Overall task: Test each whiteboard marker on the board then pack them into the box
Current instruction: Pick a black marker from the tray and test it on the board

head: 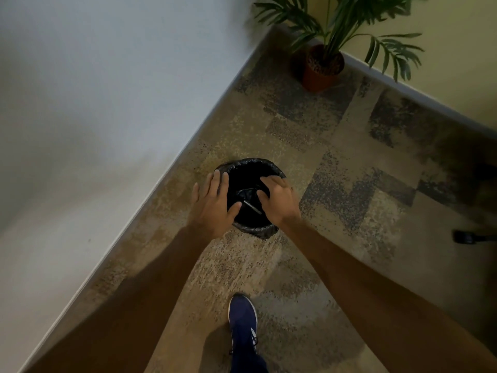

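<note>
head view looks straight down on two bare arms reaching out over a small round bin (258, 230) lined with a black bag. the left hand (212, 203) is spread flat, its fingers (216, 179) straight and a little apart over the rim on that side, thumb stretched toward the middle of the opening; it has hold of nothing. the right hand (279, 200) hangs over the opposite side, back upward, its fingers (265, 181) loosely bent down toward the dark inside, with nothing seen gripped among them.

between the left thumb tip and the right fingers a dark marker (251, 207) shows within the bin's opening, slanted. one end is just beside the left thumb tip, the other just beside the thumb side of the right hand. i cannot tell whether either hand touches it, nor whether it rests on the bag.

beyond the fingertips runs patchy tan and grey carpet (336, 157), and well past them a potted plant (322, 65) stands in the corner. out past the left little finger rises a pale wall (107, 90). back behind the wrists, between the forearms, is a blue shoe (243, 324). well off to the right hand's outer side a small dark object (465, 236) lies on the carpet, too dim to name
</note>
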`<action>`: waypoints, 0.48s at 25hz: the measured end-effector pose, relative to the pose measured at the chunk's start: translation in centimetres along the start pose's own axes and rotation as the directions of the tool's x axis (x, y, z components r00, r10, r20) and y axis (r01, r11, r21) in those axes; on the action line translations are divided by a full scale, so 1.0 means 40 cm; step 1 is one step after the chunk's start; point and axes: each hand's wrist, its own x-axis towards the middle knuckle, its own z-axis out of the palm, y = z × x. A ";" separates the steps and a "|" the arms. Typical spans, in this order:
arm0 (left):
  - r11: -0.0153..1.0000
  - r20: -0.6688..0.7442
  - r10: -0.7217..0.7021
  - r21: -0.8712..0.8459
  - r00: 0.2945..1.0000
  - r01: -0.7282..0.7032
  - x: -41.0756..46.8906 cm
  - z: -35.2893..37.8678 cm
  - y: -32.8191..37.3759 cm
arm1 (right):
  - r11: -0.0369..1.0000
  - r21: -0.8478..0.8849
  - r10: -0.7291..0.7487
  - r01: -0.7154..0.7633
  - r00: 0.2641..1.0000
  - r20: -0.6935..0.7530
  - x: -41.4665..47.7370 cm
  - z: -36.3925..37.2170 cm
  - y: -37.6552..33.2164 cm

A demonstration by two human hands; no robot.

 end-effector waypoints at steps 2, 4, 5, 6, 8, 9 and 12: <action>0.997 -0.038 -0.047 -0.059 0.998 0.045 -0.062 -0.046 -0.005 | 0.999 0.005 -0.042 0.043 0.999 -0.011 -0.032 -0.046 -0.054; 0.994 -0.064 -0.073 -0.091 0.995 0.067 -0.135 -0.097 -0.004 | 0.996 0.013 -0.090 0.091 0.996 -0.019 -0.067 -0.092 -0.113; 0.992 -0.081 -0.086 -0.100 0.993 0.078 -0.180 -0.129 -0.006 | 0.993 0.016 -0.119 0.119 0.993 -0.016 -0.093 -0.117 -0.151; 0.989 -0.094 -0.099 -0.116 0.991 0.088 -0.221 -0.162 -0.007 | 0.989 0.019 -0.148 0.148 0.989 -0.015 -0.119 -0.142 -0.190; 0.982 -0.108 -0.134 -0.148 0.985 0.118 -0.317 -0.231 -0.013 | 0.978 0.022 -0.209 0.209 0.978 -0.015 -0.181 -0.193 -0.272; 0.980 -0.127 -0.149 -0.149 0.981 0.130 -0.367 -0.264 -0.019 | 0.972 0.029 -0.234 0.235 0.972 -0.014 -0.217 -0.218 -0.316; 0.972 -0.173 -0.207 -0.145 0.963 0.183 -0.534 -0.380 -0.048 | 0.952 0.060 -0.300 0.301 0.954 -0.015 -0.343 -0.294 -0.466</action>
